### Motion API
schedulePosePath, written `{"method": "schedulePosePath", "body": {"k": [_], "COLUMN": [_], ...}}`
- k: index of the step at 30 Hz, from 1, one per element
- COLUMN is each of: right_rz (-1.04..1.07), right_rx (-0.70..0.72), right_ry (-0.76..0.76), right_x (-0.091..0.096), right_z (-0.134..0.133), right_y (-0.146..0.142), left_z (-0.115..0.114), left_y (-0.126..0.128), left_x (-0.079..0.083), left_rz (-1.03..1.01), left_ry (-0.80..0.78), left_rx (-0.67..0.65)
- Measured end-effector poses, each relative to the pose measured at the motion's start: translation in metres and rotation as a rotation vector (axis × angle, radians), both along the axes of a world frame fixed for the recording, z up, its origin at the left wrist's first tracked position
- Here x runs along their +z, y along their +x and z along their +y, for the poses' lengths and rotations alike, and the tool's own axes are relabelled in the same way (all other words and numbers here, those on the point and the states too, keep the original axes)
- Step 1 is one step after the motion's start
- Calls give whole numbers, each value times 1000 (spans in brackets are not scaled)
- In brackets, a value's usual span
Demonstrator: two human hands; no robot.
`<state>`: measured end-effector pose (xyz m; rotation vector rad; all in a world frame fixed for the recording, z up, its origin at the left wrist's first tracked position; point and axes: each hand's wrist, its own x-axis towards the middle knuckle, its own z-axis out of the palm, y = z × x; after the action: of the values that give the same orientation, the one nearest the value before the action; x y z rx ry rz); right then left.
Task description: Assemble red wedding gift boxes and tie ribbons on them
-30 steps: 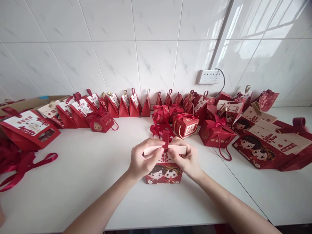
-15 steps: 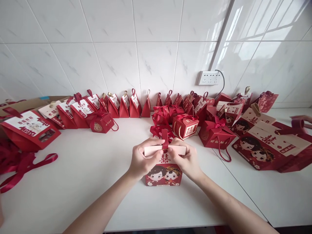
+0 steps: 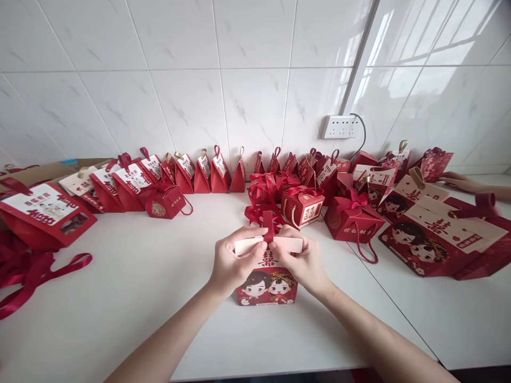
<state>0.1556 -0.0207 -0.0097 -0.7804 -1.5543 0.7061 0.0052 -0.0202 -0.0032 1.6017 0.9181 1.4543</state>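
Observation:
A red gift box [image 3: 266, 287] printed with two cartoon figures stands on the white table [image 3: 139, 298] right in front of me. Its pale pink top flap [image 3: 287, 244] is pressed shut between my hands. My left hand [image 3: 231, 260] grips the left half of the flap, thumb on top. My right hand [image 3: 301, 260] holds the right half. Both pinch at the red ribbon loop [image 3: 269, 225] that sticks up through the middle of the flap.
Many red gift boxes and pouches [image 3: 211, 173] line the tiled wall. Bigger cartoon boxes [image 3: 435, 234] lie at the right, loose red ribbons [image 3: 35, 271] at the left. Another person's hand [image 3: 465, 183] rests on the table at the far right. A wall socket [image 3: 341, 126] is above.
My fingers have shifted slightly in toward the ribbon loop. Another person's hand has come into view at the far right.

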Motion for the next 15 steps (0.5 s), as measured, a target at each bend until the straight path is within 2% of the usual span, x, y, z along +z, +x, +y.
{"method": "schedulePosePath", "body": {"k": [5, 10, 13, 15], "right_rz": [-35, -123, -167, -75], "right_rx": [-31, 83, 173, 228], "right_ry": [17, -20, -174, -319], "right_x": [0, -9, -15, -17], "right_z": [1, 10, 17, 21], "right_y": [2, 13, 16, 16], "left_z": [-1, 4, 11, 18], "left_y": [0, -5, -10, -13], "left_x": [1, 2, 0, -4], "left_rz": [-5, 44, 42, -3], "left_ry": [21, 63, 55, 24], "left_rx": [-35, 30, 132, 170]}}
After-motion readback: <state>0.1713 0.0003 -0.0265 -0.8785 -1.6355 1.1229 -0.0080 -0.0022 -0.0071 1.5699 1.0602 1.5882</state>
